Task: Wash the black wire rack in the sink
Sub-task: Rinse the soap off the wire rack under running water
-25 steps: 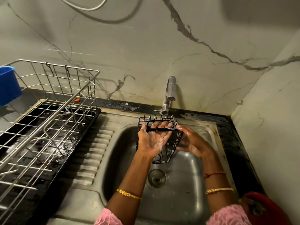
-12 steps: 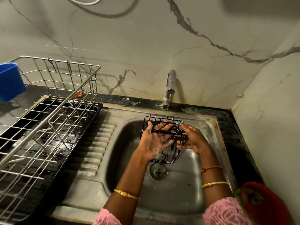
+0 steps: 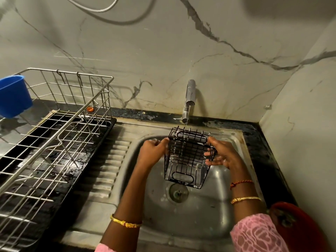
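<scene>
The fingers of the left hand [image 3: 153,152] are curled around the left edge of the black wire rack [image 3: 188,158], which is gripped there. The right hand [image 3: 221,155] is placed against the rack's right side, thumb hooked over the top rim and fingers [image 3: 211,158] spread along the wires. The rack is held tilted above the sink [image 3: 205,224], over the drain [image 3: 178,192]. A thin stream of water is delivered into it from the tap [image 3: 189,99]. A steel dish drainer [image 3: 54,142] and a blue cup [image 3: 13,96] are seen at left.
</scene>
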